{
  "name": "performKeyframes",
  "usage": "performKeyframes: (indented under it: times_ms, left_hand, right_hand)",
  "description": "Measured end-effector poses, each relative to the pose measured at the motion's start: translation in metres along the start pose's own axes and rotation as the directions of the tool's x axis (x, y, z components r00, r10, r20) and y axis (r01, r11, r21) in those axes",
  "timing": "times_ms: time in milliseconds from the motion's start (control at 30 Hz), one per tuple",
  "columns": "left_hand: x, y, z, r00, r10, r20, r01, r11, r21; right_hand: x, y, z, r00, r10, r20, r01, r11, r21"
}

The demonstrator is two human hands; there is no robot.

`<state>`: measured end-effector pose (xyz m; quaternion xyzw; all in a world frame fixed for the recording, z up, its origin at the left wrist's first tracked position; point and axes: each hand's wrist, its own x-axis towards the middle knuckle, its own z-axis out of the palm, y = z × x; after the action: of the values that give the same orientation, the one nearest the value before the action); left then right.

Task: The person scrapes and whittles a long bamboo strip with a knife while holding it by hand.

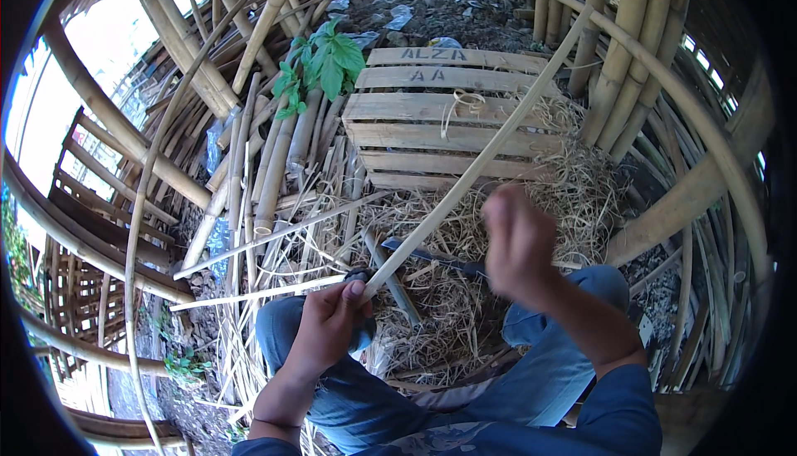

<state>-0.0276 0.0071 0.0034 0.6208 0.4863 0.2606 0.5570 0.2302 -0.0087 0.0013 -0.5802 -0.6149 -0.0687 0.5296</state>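
My left hand (325,327) is closed around the near end of a long pale bamboo strip (477,169). The strip slants up to the far right, past the slatted wooden crate (448,107). A small dark piece, like cloth or a pad, (359,275) shows by my left fingertips. My right hand (519,240) is raised right of the strip, apart from it, curled like a fist and blurred; what it holds, if anything, is hidden. A dark-bladed knife (432,257) lies over the shavings, its handle reaching the edge of my right hand in the picture.
Curly bamboo shavings (448,315) cover the ground between my jeans-clad knees. Thin strips (257,292) and cut bamboo poles (274,174) lie at left, near a leafy green plant (328,66). A short bamboo piece (390,277) lies beneath the knife. Thick bamboo poles (635,57) stand at right.
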Motion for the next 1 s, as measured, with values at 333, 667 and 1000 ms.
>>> performKeyframes:
  times_ms: [333, 667, 1000]
  left_hand:
    - [0.002, 0.008, 0.006, 1.0, -0.008, 0.019, 0.009, 0.996, -0.09]
    - [-0.002, 0.003, 0.004, 0.999, 0.029, -0.029, -0.03, 0.999, -0.041]
    - [-0.01, 0.005, 0.001, 0.997, -0.071, 0.01, 0.071, 0.996, -0.053]
  right_hand:
    - [-0.031, -0.029, 0.02, 0.908, -0.27, 0.321, 0.317, 0.943, -0.103]
    - [0.0, 0.007, 0.009, 0.985, -0.103, 0.139, 0.151, 0.901, -0.407]
    - [0.019, 0.029, -0.008, 0.999, -0.029, 0.034, 0.039, 0.942, -0.334]
